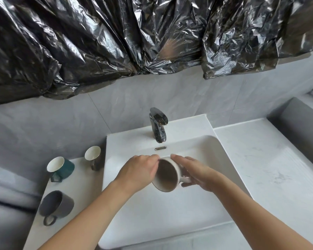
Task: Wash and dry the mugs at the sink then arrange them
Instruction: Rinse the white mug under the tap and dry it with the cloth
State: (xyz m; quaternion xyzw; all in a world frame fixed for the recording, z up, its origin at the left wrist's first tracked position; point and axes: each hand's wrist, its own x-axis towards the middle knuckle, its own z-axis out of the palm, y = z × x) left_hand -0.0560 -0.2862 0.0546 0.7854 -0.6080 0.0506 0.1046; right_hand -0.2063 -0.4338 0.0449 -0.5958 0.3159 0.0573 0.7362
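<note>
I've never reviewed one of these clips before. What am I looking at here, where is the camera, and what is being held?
There is no robot: a person wears a head camera that looks down at their own arms. Both hands hold a cream mug over the white sink, below the tap. The left hand grips its rim side; the right hand is at the handle side. Three more mugs stand on the counter to the left: a grey mug, a green mug and a brown mug. No water is visibly running.

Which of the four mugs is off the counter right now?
The white mug, held over the sink by both hands. The green, brown and grey mugs sit on the left counter.
</note>
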